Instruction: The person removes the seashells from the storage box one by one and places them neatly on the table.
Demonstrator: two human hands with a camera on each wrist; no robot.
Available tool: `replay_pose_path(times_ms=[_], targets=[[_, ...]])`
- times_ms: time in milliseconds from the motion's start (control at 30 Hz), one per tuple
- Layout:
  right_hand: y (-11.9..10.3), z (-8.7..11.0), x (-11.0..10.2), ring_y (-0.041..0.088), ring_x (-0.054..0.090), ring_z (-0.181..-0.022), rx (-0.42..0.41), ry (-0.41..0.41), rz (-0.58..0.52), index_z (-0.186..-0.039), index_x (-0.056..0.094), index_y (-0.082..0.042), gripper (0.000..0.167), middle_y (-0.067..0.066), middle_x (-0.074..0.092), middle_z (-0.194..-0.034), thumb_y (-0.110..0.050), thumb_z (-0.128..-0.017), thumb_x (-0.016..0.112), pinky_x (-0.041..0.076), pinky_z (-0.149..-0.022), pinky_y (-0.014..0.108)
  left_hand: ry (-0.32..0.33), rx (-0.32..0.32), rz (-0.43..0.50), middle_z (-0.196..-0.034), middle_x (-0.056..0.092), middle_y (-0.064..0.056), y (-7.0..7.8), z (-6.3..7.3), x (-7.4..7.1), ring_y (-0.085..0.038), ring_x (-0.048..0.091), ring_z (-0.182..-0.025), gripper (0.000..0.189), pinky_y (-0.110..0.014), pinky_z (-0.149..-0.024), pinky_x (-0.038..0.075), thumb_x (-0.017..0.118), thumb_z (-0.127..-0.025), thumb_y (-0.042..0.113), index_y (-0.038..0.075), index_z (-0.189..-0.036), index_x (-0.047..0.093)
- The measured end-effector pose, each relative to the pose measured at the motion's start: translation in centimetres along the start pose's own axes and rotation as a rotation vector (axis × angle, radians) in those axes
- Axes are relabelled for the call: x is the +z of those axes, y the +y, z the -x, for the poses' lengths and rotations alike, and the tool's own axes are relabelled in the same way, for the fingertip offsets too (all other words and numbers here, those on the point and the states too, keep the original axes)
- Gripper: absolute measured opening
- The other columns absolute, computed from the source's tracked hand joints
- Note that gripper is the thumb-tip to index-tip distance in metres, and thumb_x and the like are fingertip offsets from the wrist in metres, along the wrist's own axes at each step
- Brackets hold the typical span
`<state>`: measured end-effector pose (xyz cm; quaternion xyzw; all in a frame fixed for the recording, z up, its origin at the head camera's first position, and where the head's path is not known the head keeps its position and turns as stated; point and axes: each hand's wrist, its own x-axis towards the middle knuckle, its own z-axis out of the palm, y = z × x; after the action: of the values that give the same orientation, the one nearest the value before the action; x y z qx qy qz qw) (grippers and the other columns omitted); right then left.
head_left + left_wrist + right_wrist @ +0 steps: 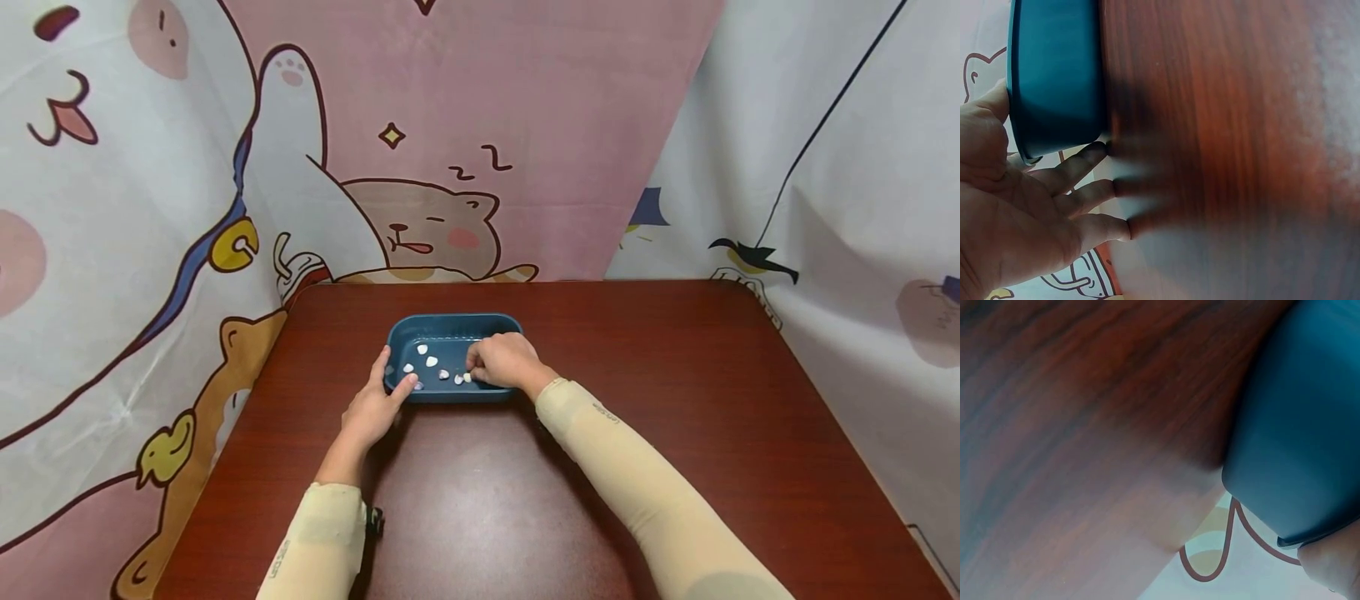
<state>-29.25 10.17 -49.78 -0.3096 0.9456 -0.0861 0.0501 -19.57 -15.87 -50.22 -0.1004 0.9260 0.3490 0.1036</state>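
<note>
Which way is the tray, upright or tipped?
Upright: the tray sits on the table, open side up, with pale pieces lying inside.

A glossy reddish-brown wood-grain table [675,375] is backed and flanked by white-and-pink fabric sheets [570,125] printed with dark-outlined cartoon animals [435,225]; a pale glare [502,500] is reflected from its near half.

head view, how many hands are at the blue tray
2: the left hand touches the left end of the blue tray; the right hand reaches inside, near small pale pieces.
</note>
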Motion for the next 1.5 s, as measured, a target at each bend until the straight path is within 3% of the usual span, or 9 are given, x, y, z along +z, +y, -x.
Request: replay_pose_path(times_ms=[200,433,533,633,767,1000,1133,1333,1500], targets=[[0.1,-0.2,0.1,0.014,0.072,-0.101,0.030,0.015,-0.042,-0.112,0.083,-0.032,0.014,-0.013,0.081,-0.109,-0.036,-0.101,0.075,0.059,-0.090,0.043,0.003,0.004,-0.016,-0.174,0.035,-0.014,0.0,0.0,-0.3,-0.051,0.058,-0.136,0.089,-0.071,-0.106,0.043,0.051,-0.104,0.069,0.041,-0.172,0.001],[0.9,0.8,-1.5,0.021,0.075,-0.112,0.056,0.200,-0.425,-0.124,0.080,-0.014,0.026,0.001,0.081,-0.120,-0.027,-0.103,0.073,0.060,-0.099,0.044,0.004,0.011,-0.009,-0.174,0.035,-0.014,-0.1,0.0,-0.2,-0.051,0.058,-0.135,0.090,-0.071,-0.107,0.042,0.052,-0.103,0.070,0.040,-0.172,0.003],[2.0,1.6,-3.6,0.023,0.077,-0.109,0.063,0.292,-0.480,-0.128,0.078,-0.010,0.029,0.007,0.081,-0.119,-0.023,-0.102,0.074,0.062,-0.095,0.045,0.003,0.009,-0.002,-0.174,0.036,-0.015,-0.1,0.1,-0.2,-0.050,0.058,-0.135,0.090,-0.071,-0.106,0.042,0.051,-0.103,0.070,0.039,-0.173,0.003],[4.1,2.9,-5.6,0.025,0.078,-0.107,0.114,0.350,-0.410,-0.128,0.078,-0.011,0.029,0.008,0.081,-0.119,-0.022,-0.102,0.075,0.062,-0.093,0.046,0.000,0.006,0.001,-0.173,0.036,-0.016,-0.3,0.1,-0.1,-0.050,0.059,-0.134,0.090,-0.071,-0.106,0.042,0.051,-0.103,0.071,0.039,-0.173,0.003],[8.0,4.9,-6.3,0.030,0.077,-0.108,0.176,0.323,-0.214,-0.124,0.080,-0.010,0.025,0.010,0.081,-0.120,-0.019,-0.101,0.075,0.061,-0.093,0.052,0.004,0.003,-0.010,-0.173,0.037,-0.016,-0.4,0.0,-0.1,-0.049,0.061,-0.130,0.091,-0.070,-0.104,0.043,0.051,-0.102,0.072,0.040,-0.172,0.003],[12.9,7.7,-2.9,0.034,0.075,-0.103,0.162,0.123,0.223,-0.110,0.083,-0.011,0.015,0.009,0.082,-0.108,-0.009,-0.100,0.072,0.060,-0.091,0.051,0.002,0.008,-0.019,-0.172,0.039,-0.014,-0.3,0.0,-0.3,-0.044,0.064,-0.117,0.091,-0.061,-0.094,0.047,0.051,-0.103,0.072,0.040,-0.173,0.002],[13.4,8.1,-1.3,0.035,0.073,-0.094,0.108,0.130,0.361,-0.096,0.083,-0.013,0.020,0.008,0.080,-0.098,-0.003,-0.098,0.065,0.056,-0.081,0.048,0.001,0.007,-0.016,-0.173,0.038,-0.014,-0.1,0.1,-0.4,-0.044,0.064,-0.120,0.090,-0.063,-0.097,0.047,0.051,-0.103,0.070,0.040,-0.172,0.002],[12.9,7.9,-0.8,0.033,0.070,-0.084,0.084,0.178,0.412,-0.085,0.081,-0.016,0.023,0.006,0.075,-0.086,-0.004,-0.096,0.065,0.050,-0.072,0.043,-0.001,0.003,-0.010,-0.174,0.036,-0.013,-0.1,0.2,-0.4,-0.046,0.062,-0.125,0.090,-0.067,-0.102,0.044,0.051,-0.103,0.070,0.040,-0.173,0.003],[12.7,7.7,-0.8,0.032,0.071,-0.085,0.109,0.167,0.361,-0.092,0.083,-0.017,0.010,0.006,0.074,-0.088,-0.012,-0.096,0.075,0.051,-0.073,0.044,-0.001,0.006,-0.006,-0.175,0.035,-0.012,-0.2,0.2,-0.4,-0.046,0.061,-0.126,0.091,-0.067,-0.102,0.044,0.050,-0.102,0.073,0.039,-0.173,0.004]])
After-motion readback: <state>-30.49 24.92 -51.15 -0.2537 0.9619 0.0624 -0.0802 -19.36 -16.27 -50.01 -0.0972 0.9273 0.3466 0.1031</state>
